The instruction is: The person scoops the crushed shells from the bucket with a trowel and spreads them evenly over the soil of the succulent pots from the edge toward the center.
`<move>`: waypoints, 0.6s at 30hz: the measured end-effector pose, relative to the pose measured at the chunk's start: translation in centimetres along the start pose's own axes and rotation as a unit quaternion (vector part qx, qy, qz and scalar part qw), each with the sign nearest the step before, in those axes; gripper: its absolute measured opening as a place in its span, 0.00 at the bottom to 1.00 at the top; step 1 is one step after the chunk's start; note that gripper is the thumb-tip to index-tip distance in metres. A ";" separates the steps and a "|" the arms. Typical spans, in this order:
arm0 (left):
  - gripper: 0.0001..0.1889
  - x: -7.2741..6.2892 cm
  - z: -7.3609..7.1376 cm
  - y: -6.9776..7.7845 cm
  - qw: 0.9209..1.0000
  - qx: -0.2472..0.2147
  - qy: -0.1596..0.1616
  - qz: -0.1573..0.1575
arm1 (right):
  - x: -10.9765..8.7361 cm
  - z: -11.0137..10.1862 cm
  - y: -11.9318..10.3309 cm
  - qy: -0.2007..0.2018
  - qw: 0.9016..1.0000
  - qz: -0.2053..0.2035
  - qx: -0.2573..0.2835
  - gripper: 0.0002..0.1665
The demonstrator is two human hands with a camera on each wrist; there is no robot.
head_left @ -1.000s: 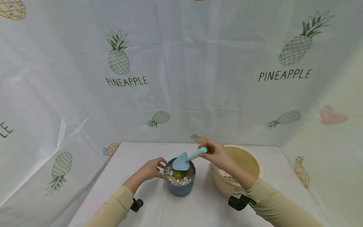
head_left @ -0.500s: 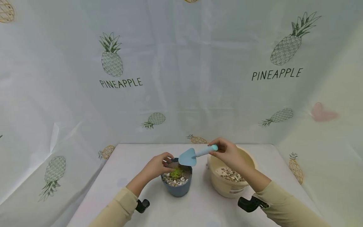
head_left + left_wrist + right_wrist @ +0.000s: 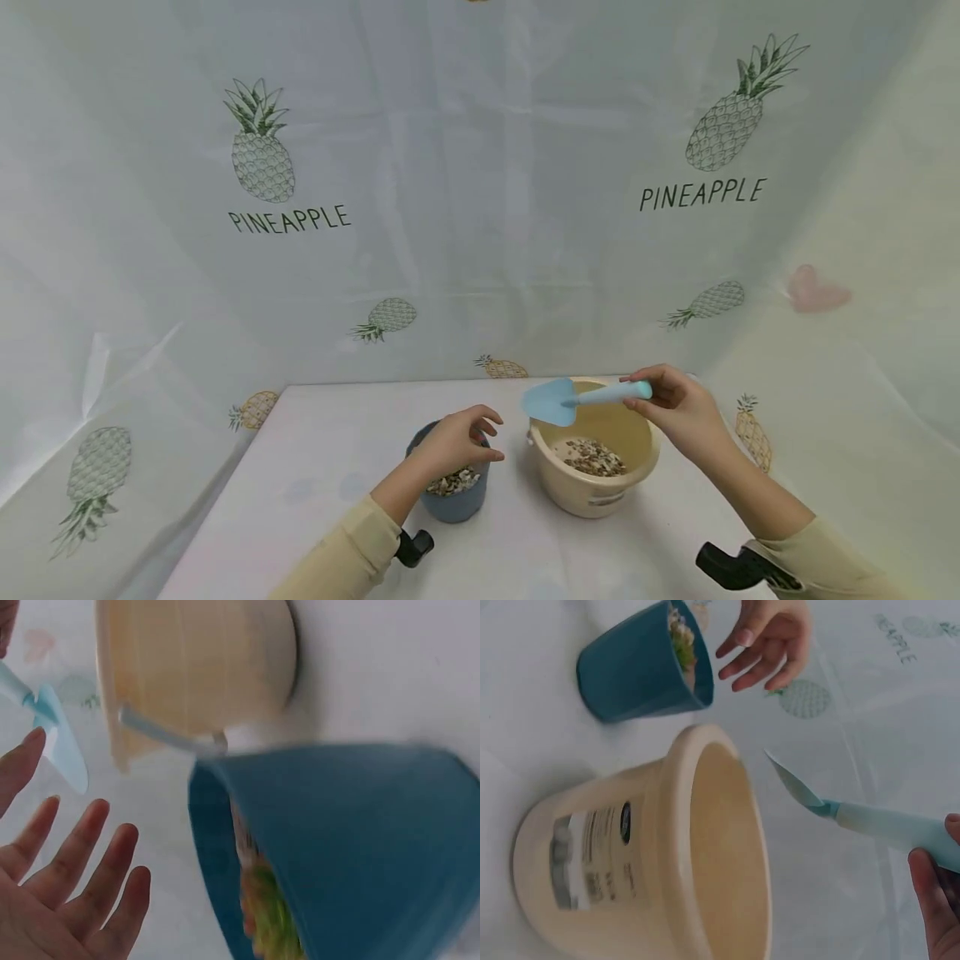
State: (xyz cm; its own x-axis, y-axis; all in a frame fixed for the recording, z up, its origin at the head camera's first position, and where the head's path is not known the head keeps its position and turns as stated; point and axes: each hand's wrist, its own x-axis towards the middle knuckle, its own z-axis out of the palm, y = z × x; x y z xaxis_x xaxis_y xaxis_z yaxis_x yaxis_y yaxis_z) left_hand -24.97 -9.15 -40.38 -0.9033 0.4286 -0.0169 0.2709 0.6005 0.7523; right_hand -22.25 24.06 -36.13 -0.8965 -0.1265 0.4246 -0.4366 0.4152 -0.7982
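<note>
Trowel in the right hand above the bucket, left hand apart from the pot

I count two hands, one trowel, one flowerpot and one bucket in front of me. The right hand has its grip pinching the end of the handle of the trowel between thumb and fingers. The left hand has its grip spread, fingers apart and lightly bent, just above the rim of the flowerpot and clear of it.

The trowel is pale blue, with a broad pointed blade and a rounded turquoise end to its handle. It lies nearly level above the bucket, blade pointing toward the person's left.

The flowerpot is a tapered, slate-blue one, upright on the white table, holding pale gravel and a single green succulent. The bucket, cream and round-rimmed, stands on the flowerpot's right, with one printed label on its wall and brown-and-white gravel bits on its bottom. Two tan sleeves reach in, and a pineapple-print sheet hangs behind.
</note>
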 end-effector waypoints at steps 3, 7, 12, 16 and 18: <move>0.25 0.9 1.5 0.7 1.000 -0.004 -0.013 -0.005 | -0.8 -1.1 0.4 0.014 1.000 0.008 -0.009 0.14; 0.24 1.8 2.8 1.3 1.000 -0.003 -0.018 -0.002 | -1.3 -1.6 0.7 0.018 0.999 0.016 -0.024 0.14; 0.24 3.2 4.4 1.5 1.000 0.030 -0.005 0.003 | -1.9 -1.7 1.5 0.006 0.997 0.042 -0.062 0.13; 0.23 4.2 5.2 1.7 0.998 0.058 0.008 0.005 | -1.9 -1.6 2.4 -0.020 0.995 0.056 -0.080 0.13; 0.21 4.7 5.4 1.8 0.998 0.069 0.009 0.006 | -1.6 -1.6 3.0 -0.032 0.994 0.057 -0.088 0.12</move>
State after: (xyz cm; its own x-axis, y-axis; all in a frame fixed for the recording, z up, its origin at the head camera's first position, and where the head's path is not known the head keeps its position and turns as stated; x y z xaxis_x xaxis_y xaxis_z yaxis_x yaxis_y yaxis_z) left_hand -26.91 -2.45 -42.68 -0.9052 0.4249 0.0053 0.3245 0.6831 0.6543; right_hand -21.98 26.94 -38.50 -0.9447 -0.1246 0.3033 -0.3173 0.5810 -0.7495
